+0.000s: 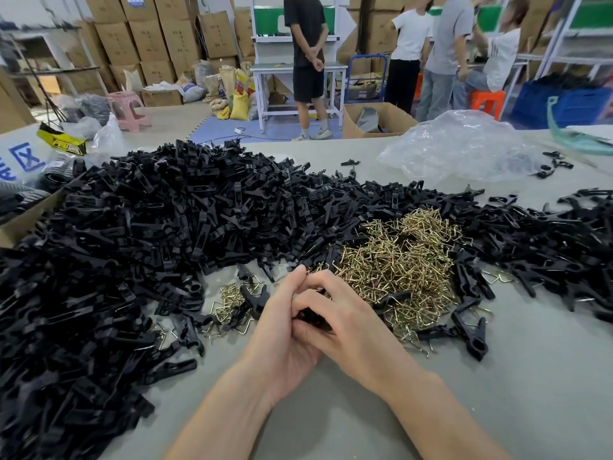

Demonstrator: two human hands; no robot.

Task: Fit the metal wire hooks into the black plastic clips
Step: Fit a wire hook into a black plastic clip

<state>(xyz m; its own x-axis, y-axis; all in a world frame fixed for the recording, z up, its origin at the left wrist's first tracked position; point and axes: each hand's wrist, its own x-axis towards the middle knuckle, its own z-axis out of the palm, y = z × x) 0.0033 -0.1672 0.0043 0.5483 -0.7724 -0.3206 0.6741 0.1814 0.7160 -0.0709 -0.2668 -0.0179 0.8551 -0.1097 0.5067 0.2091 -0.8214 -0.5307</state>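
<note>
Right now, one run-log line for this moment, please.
stage: clip in both hands | left hand: holds black clip | right hand: holds same clip | hook pile: beyond hands

My forearms angle in from below and meet. Left hand (pixel 282 330) and right hand (pixel 355 327) press together, fingers curled around a black clip (pixel 313 317).
</note>
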